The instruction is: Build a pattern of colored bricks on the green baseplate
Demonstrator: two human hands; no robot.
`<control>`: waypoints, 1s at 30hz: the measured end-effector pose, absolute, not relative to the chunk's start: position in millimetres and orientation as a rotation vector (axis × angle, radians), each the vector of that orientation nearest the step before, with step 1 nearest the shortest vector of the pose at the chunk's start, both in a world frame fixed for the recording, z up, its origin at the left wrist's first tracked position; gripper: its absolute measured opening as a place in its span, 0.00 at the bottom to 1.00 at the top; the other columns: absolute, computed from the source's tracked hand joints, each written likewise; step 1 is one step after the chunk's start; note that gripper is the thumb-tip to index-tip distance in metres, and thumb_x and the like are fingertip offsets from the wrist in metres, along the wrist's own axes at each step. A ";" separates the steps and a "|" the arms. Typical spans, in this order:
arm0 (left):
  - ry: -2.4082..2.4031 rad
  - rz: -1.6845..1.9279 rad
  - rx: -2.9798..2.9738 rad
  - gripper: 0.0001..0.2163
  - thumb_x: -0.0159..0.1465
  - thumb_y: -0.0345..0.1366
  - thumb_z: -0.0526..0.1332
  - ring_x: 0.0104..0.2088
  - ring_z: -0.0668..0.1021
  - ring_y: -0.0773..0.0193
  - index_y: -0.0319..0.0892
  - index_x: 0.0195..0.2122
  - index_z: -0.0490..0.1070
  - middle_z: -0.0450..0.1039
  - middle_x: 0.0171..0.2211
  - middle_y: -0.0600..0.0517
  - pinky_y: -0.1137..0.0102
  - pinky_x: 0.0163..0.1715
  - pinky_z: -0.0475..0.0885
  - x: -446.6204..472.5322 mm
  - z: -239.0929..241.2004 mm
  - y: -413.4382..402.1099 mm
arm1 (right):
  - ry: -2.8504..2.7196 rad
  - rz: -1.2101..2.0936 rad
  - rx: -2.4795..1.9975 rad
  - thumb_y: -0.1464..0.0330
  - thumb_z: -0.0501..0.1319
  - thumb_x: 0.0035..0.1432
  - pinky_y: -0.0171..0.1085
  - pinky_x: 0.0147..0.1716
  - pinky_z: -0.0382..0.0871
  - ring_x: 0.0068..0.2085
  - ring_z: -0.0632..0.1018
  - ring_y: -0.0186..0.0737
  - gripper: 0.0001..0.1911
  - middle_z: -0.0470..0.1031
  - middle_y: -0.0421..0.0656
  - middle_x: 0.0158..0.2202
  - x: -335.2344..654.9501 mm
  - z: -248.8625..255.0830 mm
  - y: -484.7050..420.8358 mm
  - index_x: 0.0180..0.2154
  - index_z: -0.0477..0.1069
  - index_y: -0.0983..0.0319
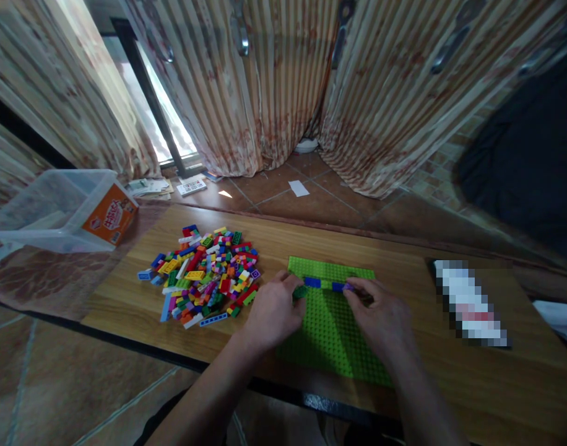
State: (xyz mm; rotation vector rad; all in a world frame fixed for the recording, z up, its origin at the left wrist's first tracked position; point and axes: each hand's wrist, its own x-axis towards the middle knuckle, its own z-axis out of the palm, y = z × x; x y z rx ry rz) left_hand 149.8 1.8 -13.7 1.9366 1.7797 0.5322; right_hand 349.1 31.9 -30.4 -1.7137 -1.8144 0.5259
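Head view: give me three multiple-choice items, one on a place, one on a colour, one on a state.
1. Where is the loose brick pile relative to the baseplate?
A. left of it
B. right of it
C. on top of it

2. What colour is the baseplate?
A. red
B. green
C. white

3. What are the left hand and right hand doing?
A. both resting on the baseplate at the blue bricks
B. both in the clear bin
C. both lifted off the table

Answers: 1 A, the pile lies left of the plate; 2 B, the plate is bright green; 3 A, fingers meet the blue row.
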 end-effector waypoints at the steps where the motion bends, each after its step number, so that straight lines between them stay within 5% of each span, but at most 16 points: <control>1: 1.816 0.505 1.928 0.13 0.60 0.32 0.58 0.40 0.79 0.58 0.43 0.47 0.72 0.74 0.45 0.47 0.64 0.42 0.74 150.6 -14.2 1.9 | -1.814 0.524 -1.711 0.60 0.57 0.56 0.44 0.42 0.71 0.37 0.78 0.44 0.15 0.79 0.46 0.38 349.2 -30.7 32.0 0.39 0.76 0.60; 11: 1.854 0.389 1.861 0.22 0.59 0.41 0.63 0.43 0.79 0.56 0.44 0.54 0.65 0.77 0.42 0.49 0.65 0.44 0.72 162.6 -15.0 1.9 | -1.967 0.652 -1.491 0.65 0.58 0.57 0.42 0.41 0.71 0.38 0.78 0.41 0.11 0.78 0.43 0.37 331.7 -29.9 22.5 0.38 0.76 0.59; 30: 1.702 0.612 1.819 0.27 0.57 0.28 0.61 0.44 0.77 0.58 0.43 0.60 0.62 0.74 0.47 0.48 0.65 0.48 0.72 156.8 -20.4 1.9 | -2.096 0.593 -1.401 0.68 0.60 0.55 0.44 0.43 0.71 0.42 0.77 0.43 0.13 0.74 0.44 0.44 321.8 -31.3 19.1 0.43 0.75 0.57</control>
